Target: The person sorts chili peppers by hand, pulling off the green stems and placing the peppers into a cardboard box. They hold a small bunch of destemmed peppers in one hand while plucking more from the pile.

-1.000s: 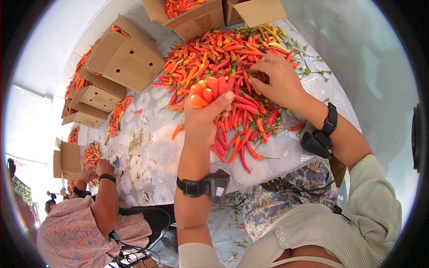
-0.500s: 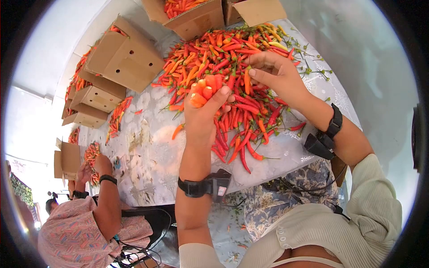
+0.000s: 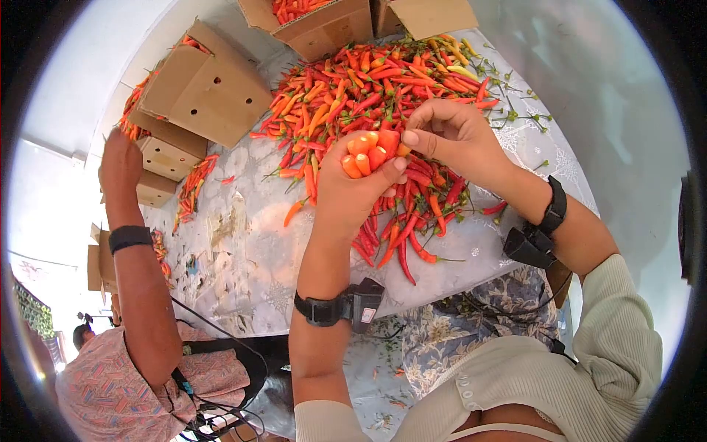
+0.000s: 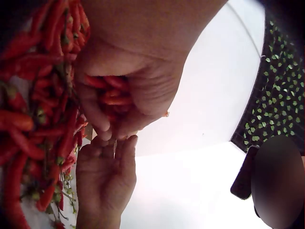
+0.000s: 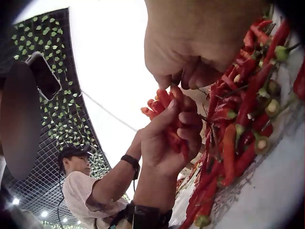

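My left hand (image 3: 347, 197) grips a bunch of red-orange chili peppers (image 3: 362, 147), their stemless pale ends facing up, thumb across the front. In the right wrist view the same bunch (image 5: 164, 102) shows tips below the curled fingers. Close against its right side, my right hand (image 3: 462, 140) pinches an orange chili pepper (image 3: 403, 149) between thumb and forefinger. Both hands are over a large heap of red and orange chili peppers (image 3: 324, 96), most with green stems. In the left wrist view the right hand's fingertips meet the left hand's, partly hiding the pinched pepper.
Cardboard boxes of chili peppers stand at the back (image 3: 328, 33) and left (image 3: 210, 92). Loose green stems (image 3: 515, 114) lie along the right side of the patterned tablecloth (image 3: 254, 265). At the left another person's arm (image 3: 136, 243) reaches towards the boxes.
My right hand first reached into the heap, then lifted out an orange chili pepper and brought it to the bunch. The left hand shifted slightly right. The other person's arm rose towards the boxes.
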Available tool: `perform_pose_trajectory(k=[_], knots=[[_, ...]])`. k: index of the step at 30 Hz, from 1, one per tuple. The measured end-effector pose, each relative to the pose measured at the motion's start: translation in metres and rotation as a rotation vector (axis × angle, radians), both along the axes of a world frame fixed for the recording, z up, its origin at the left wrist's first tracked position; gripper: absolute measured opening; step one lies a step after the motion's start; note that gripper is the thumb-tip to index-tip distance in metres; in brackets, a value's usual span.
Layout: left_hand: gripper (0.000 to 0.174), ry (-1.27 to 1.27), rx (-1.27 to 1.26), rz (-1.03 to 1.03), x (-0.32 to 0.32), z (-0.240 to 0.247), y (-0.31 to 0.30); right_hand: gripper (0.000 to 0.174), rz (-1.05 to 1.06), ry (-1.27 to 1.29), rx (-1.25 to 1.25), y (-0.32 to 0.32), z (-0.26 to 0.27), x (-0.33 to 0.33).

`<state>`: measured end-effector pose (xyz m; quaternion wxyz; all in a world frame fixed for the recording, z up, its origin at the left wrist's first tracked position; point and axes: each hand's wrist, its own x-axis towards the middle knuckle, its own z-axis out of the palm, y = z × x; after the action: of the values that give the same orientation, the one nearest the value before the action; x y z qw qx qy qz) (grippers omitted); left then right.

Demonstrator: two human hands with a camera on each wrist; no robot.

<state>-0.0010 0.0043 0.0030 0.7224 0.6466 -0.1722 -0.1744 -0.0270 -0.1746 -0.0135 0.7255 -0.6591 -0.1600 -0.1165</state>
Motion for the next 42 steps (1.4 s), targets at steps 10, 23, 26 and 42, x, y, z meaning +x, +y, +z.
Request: perform_pose_trajectory(k=[10,23,26,42], knots=[[0.031,-0.014,0.018,0.011,0.003,-0.001,0.0,0.02,-0.116,0.091,-0.093,-0.001,0.002,-0.002],[0.031,-0.019,0.011,0.0,0.003,0.001,0.002,0.017,0.031,0.313,0.084,-0.004,0.007,-0.004],[0.03,-0.008,0.003,0.005,0.002,0.002,0.002,0.015,0.085,0.389,0.225,-0.003,0.002,-0.001],[0.031,0.069,-0.058,0.01,0.007,0.001,0.008,0.02,-0.205,0.324,0.242,-0.014,0.01,0.0]])
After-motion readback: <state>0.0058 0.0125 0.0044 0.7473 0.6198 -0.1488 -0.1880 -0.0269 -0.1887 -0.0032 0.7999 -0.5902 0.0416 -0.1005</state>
